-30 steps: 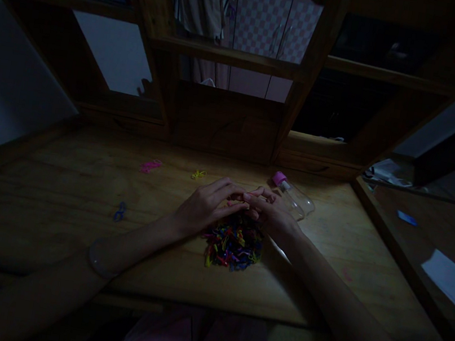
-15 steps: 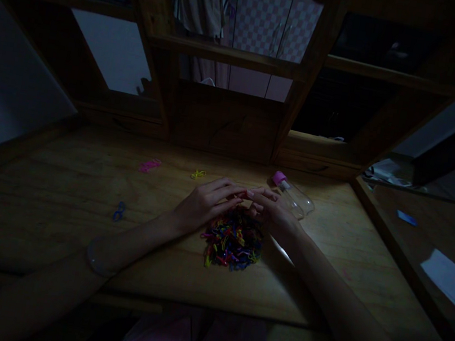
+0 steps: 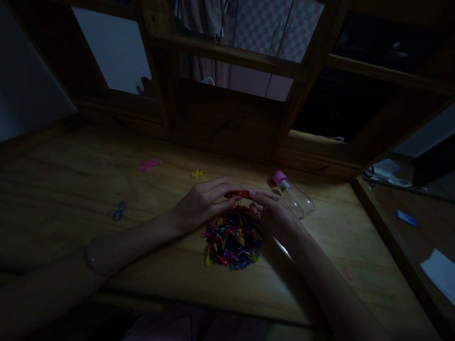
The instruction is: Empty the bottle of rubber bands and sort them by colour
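Note:
Above a heap of small looped, multicoloured pieces [image 3: 234, 243], which look like clips or pins, my two hands meet at the fingertips. A small red piece [image 3: 244, 193] is pinched between them; its exact kind is too dark to make out. My left hand [image 3: 206, 201] comes from the left with thumb and fingers closed on its one end. My right hand [image 3: 275, 212] grips the other side, its lower fingers curled. Beyond the heap lie a few yellow pieces [image 3: 198, 173], some pink pieces [image 3: 150, 164] and blue pieces [image 3: 119, 211], each colour apart.
A clear bottle with a pink cap [image 3: 297, 199] lies on its side behind my right hand. The wooden desk [image 3: 56, 196] carries a shelf unit [image 3: 226, 119] at its back. On a surface to the right are a white paper [image 3: 452, 284] and a blue card [image 3: 406, 218].
My fingers have shifted slightly around the red piece, and more of it shows between them. The heap, the sorted pieces and the bottle stay where they were.

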### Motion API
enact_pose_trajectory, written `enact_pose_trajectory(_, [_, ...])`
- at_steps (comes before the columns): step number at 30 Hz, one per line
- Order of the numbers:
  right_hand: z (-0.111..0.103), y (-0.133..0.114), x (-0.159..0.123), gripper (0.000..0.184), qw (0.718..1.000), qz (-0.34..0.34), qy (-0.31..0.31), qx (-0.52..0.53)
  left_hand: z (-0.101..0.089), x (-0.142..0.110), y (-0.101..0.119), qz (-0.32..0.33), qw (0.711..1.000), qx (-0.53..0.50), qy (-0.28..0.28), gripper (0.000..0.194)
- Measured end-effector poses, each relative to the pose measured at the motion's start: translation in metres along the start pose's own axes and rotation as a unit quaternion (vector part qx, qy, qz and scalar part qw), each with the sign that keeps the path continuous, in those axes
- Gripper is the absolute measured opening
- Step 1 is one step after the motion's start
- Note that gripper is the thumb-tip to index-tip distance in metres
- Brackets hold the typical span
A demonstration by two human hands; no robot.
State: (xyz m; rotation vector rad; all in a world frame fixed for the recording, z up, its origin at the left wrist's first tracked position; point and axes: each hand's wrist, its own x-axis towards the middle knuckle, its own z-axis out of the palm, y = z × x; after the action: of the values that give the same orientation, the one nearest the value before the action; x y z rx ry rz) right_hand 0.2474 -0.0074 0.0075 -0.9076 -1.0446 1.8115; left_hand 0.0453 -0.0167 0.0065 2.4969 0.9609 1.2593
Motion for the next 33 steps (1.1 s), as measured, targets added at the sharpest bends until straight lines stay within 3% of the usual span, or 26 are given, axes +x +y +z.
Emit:
enact_pose_trajectory(17, [0.0036,0.0056,0.0034,0.016,0.999,-0.036,0.015,0.010,0.0013,-0.0026,-0.0020,0.035,0.999,0.025,0.015,0.030])
enact_pose_trajectory(33, [0.0054,0.0029,0.0019,0.013,0.999,-0.005,0.005,0.051,0.0009,0.0015,0.0035,0.045,0.999,-0.020,0.012,0.027])
